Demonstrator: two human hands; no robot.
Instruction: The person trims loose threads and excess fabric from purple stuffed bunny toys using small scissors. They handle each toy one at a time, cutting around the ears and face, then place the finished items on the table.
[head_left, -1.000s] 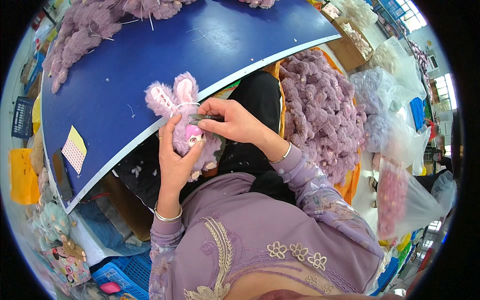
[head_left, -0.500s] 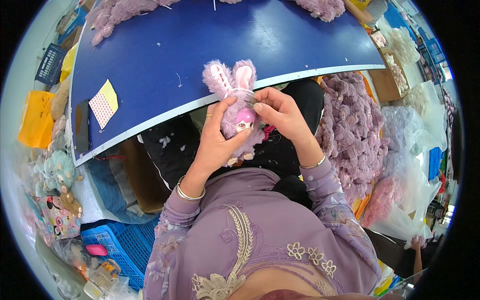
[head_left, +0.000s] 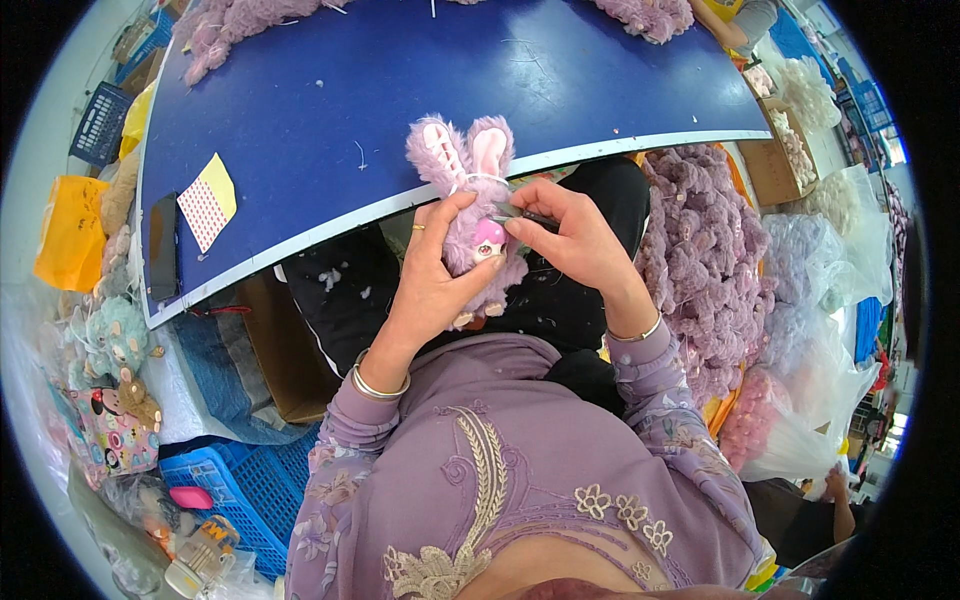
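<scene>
Blue table (head_left: pixel 330 90), both hands gripping purple plush bunny (head_left: pixel 470 200)

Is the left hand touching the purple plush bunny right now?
Touching. The head view shows the left hand wrapped around the plush bunny, thumb pressed across its front and fingers behind its body, with no gap.

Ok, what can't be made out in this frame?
Head view only:
- Plush bunny: body mostly hidden by the left hand.
- Dark tool in the right hand: mostly covered by fingers; its kind is unclear.
- Dotted sheet on the blue table: marks too small.
- Far plush pile: cut by the rim.
</scene>
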